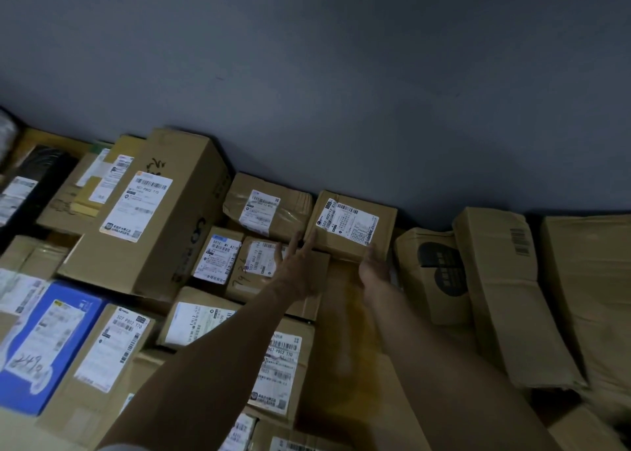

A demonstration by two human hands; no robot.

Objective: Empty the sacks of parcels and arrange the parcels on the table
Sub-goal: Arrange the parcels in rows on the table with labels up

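A small cardboard box (351, 227) with a white shipping label sits at the back of the table, close to the wall. My left hand (300, 259) reaches to its left front edge with straight, spread fingers touching the cardboard. My right hand (374, 264) is against its front right corner, thumb up on the front face; the other fingers are hidden. Many labelled parcels lie packed around it, such as a taped box (269, 208) just to its left. No sack is in view.
A large upright carton (153, 211) stands left of centre. A blue parcel (44, 341) and a black one (30, 184) lie at the far left. Crumpled long cartons (505, 297) fill the right. A yellowish table strip (345, 348) shows between my arms. The grey wall (307, 75) bounds the back.
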